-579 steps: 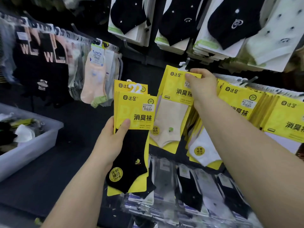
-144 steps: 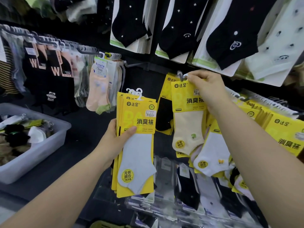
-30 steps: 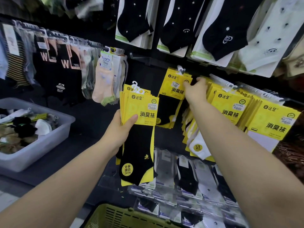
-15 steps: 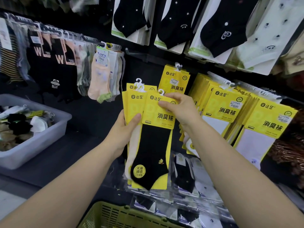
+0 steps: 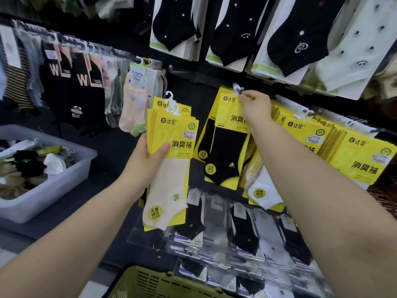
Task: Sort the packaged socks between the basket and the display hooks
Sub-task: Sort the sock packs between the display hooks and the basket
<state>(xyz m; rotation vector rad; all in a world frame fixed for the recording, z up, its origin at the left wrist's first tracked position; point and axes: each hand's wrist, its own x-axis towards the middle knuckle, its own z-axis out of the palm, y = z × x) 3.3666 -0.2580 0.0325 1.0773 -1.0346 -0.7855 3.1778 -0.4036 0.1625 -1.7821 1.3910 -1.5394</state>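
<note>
The left hand (image 5: pixel 146 160) grips a stack of yellow sock packs (image 5: pixel 171 134), while the right hand (image 5: pixel 255 106) pinches a black-sock pack (image 5: pixel 225 155) at its display hook (image 5: pixel 237 88).

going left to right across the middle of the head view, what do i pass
grey bin → peach sock pack on its hook → yellow stack in the left hand → black sock pack pinched by the right hand → hanging yellow packs

The green basket (image 5: pixel 150 282) runs off the bottom edge; the grey bin (image 5: pixel 53 190) off the left; the right hand (image 5: pixel 255 108) covers part of the black sock pack (image 5: pixel 227 155).
</note>
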